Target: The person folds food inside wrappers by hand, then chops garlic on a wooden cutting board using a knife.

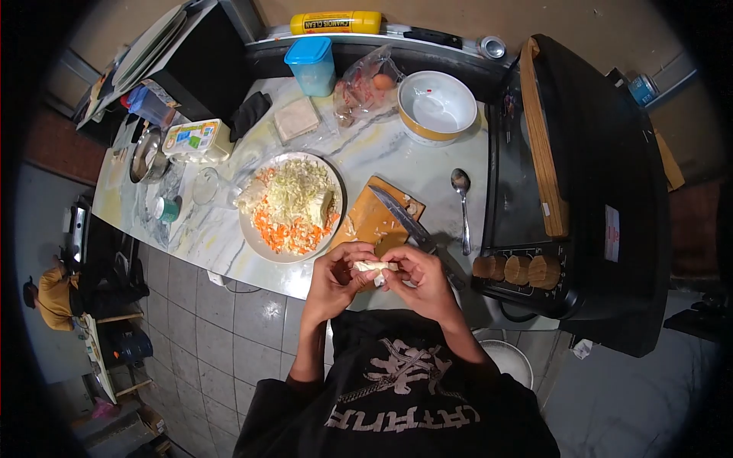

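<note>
Chopped Heap on the Plate, Pale Piece in the Fingers

The left hand (336, 276) and right hand (418, 278) pinch a pale piece (372, 267) between them at the table's (221, 248) near edge. Cutting looks largely done: pale shreds (294, 177) and orange bits (284, 235) cover the plate (247, 231), left. A pale chunk (321, 207) there remains whole; the knife (401, 214) lies unheld across the cutting board (363, 217).

The tabletop (365, 149) has a white marbled surface veined in grey and yellow, its back edge running along a plain brownish wall (450, 14). Beneath it spreads a floor (217, 340) of square grey tiles with dark joints, one patch catching a bright glare. At far left, a smaller table (98, 355) with wooden legs stands near a pale grey surface (47, 202). Black shadow rounds off the corners.
</note>
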Tool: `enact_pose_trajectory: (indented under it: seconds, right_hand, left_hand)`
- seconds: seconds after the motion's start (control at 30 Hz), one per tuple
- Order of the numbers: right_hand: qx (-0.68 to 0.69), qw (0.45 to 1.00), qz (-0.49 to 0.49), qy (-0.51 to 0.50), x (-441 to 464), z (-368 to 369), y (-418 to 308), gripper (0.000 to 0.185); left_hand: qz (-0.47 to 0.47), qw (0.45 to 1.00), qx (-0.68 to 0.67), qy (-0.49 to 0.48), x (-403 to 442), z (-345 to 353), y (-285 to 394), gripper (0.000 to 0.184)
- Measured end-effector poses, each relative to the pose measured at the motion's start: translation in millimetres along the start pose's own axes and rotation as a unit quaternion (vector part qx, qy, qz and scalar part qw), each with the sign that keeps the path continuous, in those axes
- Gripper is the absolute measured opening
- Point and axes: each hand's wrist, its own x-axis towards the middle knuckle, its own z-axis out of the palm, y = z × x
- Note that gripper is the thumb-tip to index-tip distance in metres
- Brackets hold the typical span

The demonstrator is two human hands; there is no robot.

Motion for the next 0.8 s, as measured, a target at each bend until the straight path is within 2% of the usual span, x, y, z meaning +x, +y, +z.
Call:
enact_pose_trajectory:
  seconds: [0.2,0.33,0.53,0.63,0.8]
  right_hand:
    - [-0.015,1.0,-0.001,-0.004,2,-1,-1,0.018]
    - [0.006,1.0,-0.005,-0.002,2,0,0,0.018]
    - [-0.044,0.999,-0.002,-0.015,-4,2,14,0.014]
    - [-0.177,0.983,-0.037,-0.011,-2,9,17,0.018]
    - [-0.243,0.966,-0.06,-0.056,6,18,28,0.021]
  left_hand:
    - [-0.031,0.996,0.084,-0.028,-5,-4,3,0.021]
    - [-0.044,0.997,0.053,-0.019,-6,1,6,0.017]
    - [-0.031,0.997,0.062,-0.04,-12,-13,-9,0.011]
    - [-0.117,0.992,-0.029,-0.033,-17,-23,-20,0.014]
    - [-0.143,0.987,-0.079,-0.008,-30,-43,-44,0.014]
